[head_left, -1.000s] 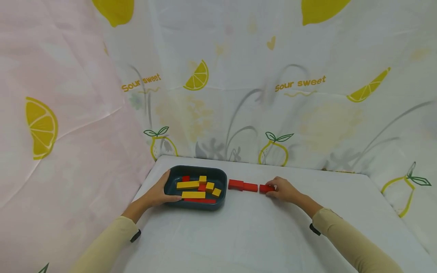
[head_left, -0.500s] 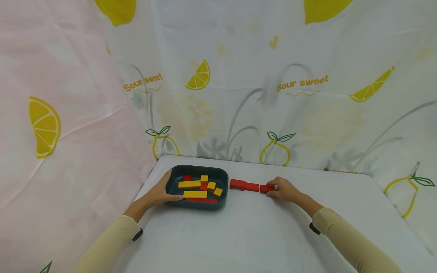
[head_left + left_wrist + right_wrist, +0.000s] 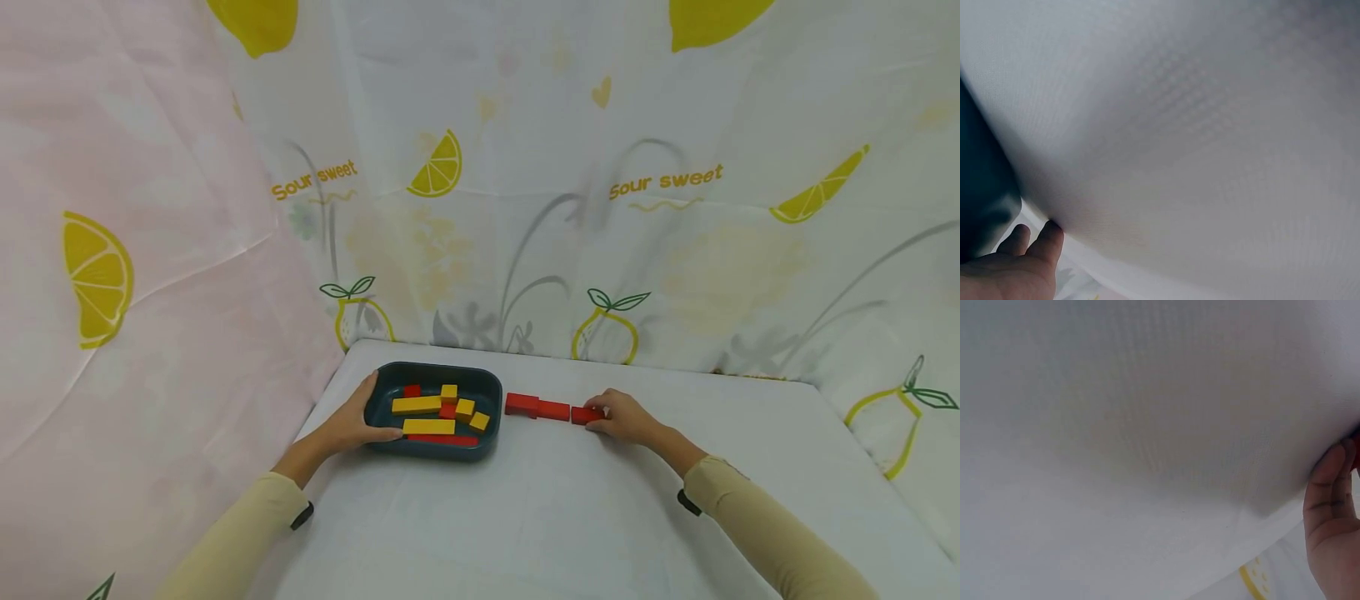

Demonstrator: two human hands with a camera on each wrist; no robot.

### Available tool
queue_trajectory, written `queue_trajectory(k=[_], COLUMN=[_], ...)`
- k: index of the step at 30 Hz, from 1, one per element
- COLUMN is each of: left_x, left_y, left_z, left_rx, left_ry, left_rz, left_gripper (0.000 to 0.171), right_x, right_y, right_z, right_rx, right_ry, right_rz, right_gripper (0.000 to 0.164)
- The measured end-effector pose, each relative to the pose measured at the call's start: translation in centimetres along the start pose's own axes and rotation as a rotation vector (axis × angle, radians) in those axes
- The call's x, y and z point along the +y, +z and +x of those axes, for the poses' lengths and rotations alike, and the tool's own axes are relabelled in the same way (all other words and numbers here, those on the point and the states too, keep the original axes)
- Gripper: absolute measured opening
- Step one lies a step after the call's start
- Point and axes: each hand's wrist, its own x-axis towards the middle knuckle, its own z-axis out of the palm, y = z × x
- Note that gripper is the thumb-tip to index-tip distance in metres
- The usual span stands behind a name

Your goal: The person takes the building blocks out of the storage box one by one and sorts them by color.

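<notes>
At the back left of the table is a dark blue-green tray (image 3: 442, 452) with yellow and red blocks in it. My left hand (image 3: 347, 423) holds its left end, thumb along the front side and fingers toward the back; the left wrist view shows two fingertips (image 3: 1047, 240) beside the tray wall. To the tray's right, red blocks (image 3: 552, 410) lie in a row, and the leftmost block (image 3: 522, 403) sits higher than its neighbour. My right hand (image 3: 628, 417) pinches a small red block (image 3: 585, 415) at the row's right end, a narrow gap away.
A white cloth covers the table (image 3: 555, 517). Behind it hangs a lemon-print curtain (image 3: 510, 250), and a pinkish curtain (image 3: 187, 350) runs along the left side. Inside the tray lie yellow bars (image 3: 428, 427), small yellow cubes (image 3: 448, 392) and a long red bar (image 3: 446, 439).
The red block in my right hand has come slightly closer to the row, narrowing the gap. The head view has shifted a little. My left hand stays on the tray.
</notes>
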Motion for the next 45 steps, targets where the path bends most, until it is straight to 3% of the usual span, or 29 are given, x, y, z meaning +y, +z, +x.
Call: queue_trajectory(k=[22,45], left_x=[0.06,0.1], left_y=[0.0,-0.02], left_z=[0.12,0.09], left_rx=[-0.003,-0.008], left_ry=[-0.021,-0.022], left_rz=[0.012,0.006], left_gripper=[0.129,0.128], right_x=[-0.36,-0.5], right_y=[0.5,0.61], right_z=[0.6,0.77], right_rx=[0.005,0.014], right_ry=[0.128,0.149], right_rz=[0.013,-0.004], right_gripper=[0.032,0.033])
